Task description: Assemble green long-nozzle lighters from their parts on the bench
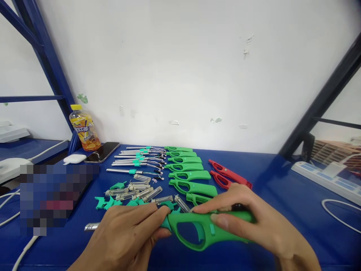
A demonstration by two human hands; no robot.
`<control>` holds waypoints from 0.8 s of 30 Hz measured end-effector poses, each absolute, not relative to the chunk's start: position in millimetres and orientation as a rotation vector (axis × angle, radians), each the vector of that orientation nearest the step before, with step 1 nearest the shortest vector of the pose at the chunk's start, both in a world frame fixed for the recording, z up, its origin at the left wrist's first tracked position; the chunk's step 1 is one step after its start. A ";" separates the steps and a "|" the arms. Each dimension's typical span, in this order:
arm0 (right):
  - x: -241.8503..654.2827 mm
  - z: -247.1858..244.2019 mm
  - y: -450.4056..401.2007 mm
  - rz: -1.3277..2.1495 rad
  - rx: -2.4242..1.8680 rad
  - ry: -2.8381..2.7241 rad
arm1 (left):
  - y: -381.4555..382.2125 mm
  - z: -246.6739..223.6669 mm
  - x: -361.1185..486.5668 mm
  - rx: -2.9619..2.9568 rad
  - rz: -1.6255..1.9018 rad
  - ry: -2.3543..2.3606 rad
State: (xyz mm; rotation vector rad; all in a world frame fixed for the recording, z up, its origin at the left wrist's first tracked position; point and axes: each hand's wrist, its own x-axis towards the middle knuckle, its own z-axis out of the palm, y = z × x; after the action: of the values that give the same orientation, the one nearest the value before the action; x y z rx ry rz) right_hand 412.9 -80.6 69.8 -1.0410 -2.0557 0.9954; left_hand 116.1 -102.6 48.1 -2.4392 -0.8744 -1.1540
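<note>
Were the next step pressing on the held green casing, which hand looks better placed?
Probably the right hand: its thumb lies on the green casing behind the loop, while the left hand is occupied at the metal tube end.

Pretty bare setup, tbh. Most of the frame is a plain white wall [180, 67], kinda beat up: chipped marks [246, 52] in the upper right, a greenish peeled patch [82, 98] on the left and a few tape-like scraps [174, 122] low in the middle. The tabletop [262, 188] along the bottom is solid deep blue and a bit shiny. A blue post [53, 60] slants down the upper left with a thin crossbar [31, 98], and a darker post [324, 90] leans in from the right with its own rail [338, 122]. Another blue surface [14, 150] shows at far left. Light's soft and pretty even.
</note>
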 end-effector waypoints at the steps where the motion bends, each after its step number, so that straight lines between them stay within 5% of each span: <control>1: 411.7 71.1 -79.4 1.026 -0.999 -2.079 | -102.3 48.9 116.6 -2.441 -1.157 -0.866; 14: 413.8 65.5 -84.9 0.842 -1.184 -2.153 | -101.6 41.8 107.2 -2.734 -1.230 -1.130; 24: 400.6 65.7 -74.0 0.985 -1.024 -2.050 | -102.1 50.7 107.5 -2.475 -1.216 -0.855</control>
State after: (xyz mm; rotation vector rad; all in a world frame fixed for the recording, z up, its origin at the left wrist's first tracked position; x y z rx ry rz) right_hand 400.6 -74.0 65.7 -1.0239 -2.0504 0.9853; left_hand 107.5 -102.1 50.7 -2.4750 -0.8546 -1.2162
